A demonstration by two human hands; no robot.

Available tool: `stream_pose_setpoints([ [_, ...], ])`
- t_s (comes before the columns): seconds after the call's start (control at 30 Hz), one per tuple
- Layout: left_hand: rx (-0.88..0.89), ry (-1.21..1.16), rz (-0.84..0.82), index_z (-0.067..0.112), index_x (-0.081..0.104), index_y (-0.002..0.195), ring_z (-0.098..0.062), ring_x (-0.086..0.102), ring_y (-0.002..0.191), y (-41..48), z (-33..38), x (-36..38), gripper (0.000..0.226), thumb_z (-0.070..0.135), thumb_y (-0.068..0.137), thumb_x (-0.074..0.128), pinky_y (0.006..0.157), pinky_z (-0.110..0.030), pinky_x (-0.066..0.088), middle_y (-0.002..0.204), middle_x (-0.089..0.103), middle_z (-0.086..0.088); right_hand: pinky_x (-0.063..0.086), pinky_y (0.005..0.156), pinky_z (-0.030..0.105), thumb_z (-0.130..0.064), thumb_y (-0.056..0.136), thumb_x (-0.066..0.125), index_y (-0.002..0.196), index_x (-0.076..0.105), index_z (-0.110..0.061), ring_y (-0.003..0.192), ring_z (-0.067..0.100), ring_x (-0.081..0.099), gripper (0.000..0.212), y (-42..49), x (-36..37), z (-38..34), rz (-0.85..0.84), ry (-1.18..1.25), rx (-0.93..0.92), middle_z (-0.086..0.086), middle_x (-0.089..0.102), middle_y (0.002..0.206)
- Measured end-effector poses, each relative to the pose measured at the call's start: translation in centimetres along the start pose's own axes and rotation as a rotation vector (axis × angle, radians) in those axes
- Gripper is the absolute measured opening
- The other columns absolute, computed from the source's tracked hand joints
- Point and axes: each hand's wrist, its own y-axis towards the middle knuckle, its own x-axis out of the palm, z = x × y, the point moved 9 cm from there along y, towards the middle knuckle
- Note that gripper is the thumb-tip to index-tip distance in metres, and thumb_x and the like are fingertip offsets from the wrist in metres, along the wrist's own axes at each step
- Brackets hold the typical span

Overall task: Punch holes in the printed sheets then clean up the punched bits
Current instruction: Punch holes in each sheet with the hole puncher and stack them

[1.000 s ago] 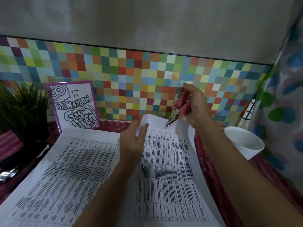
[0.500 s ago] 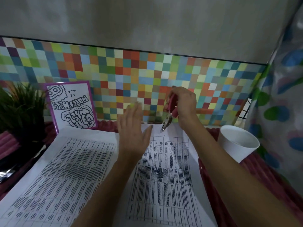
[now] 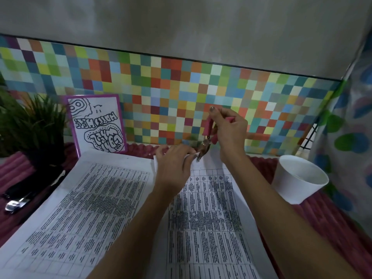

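**Q:** Hand status?

**A:** The right hand [image 3: 231, 133] is clenched round the pink handles of the plier-type metal hole punch [image 3: 208, 133]. It is held over the far edge of the desk with the punch head pointing down at the paper. The left hand [image 3: 174, 168] grasps the far edge of the white printed table sheet [image 3: 209, 218] and holds it raised against the punch head. Whether the paper already sits inside the punch mouth cannot be told, because the head is small and partly covered.

**Q:** Location of the work?

**A:** The held sheet lies on the right half of the desk, running from the far edge toward the person. A second white printed sheet [image 3: 86, 202] lies flat just beside it on the left.

**Q:** What makes this punch a good one?

**A:** Judgement only. The person should seat the paper edge fully in the punch mouth, so the hole lands in the blank margin clear of the printed table. The left grip should sit close to the head to keep the paper taut and flat. The punch should be held square to the sheet and closed in one firm squeeze.

**Q:** Risks?

**A:** Bits probably drop onto the pink ribbed cloth [image 3: 12, 170] that covers the desk, where the ribs could trap them. The white paper cup [image 3: 298, 184] stands near the right edge. Punching over the sheet or over the cup would ease the clean-up.
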Motion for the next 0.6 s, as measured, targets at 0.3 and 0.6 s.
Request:
stream_pose_setpoints([
  [0.3, 0.068, 0.01, 0.016, 0.021, 0.063, 0.086, -0.01, 0.058, 0.083, -0.3, 1.7, 0.1, 0.006, 0.019, 0.09, 0.06, 0.086, -0.031, 0.025, 0.086, 0.066, 0.012, 0.053, 0.07, 0.034, -0.008, 0.079, 0.077, 0.069, 0.069, -0.017, 0.069, 0.02, 0.059, 0.016, -0.3, -0.8, -0.4, 0.155, 0.021, -0.104, 0.016, 0.066, 0.074],
  [0.6, 0.017, -0.014, 0.037, 0.021, 0.063, 0.087, -0.003, 0.052, 0.082, -0.3, 0.4, -0.2, 0.006, 0.017, 0.091, 0.06, 0.08, -0.027, 0.02, 0.087, 0.065, 0.012, 0.034, 0.035, 0.024, -0.005, 0.078, 0.077, 0.084, 0.067, 0.002, 0.034, 0.018, 0.043, 0.015, 0.3, 0.2, 0.9, -0.109, 0.064, 0.107, 0.009, 0.056, 0.049],
])
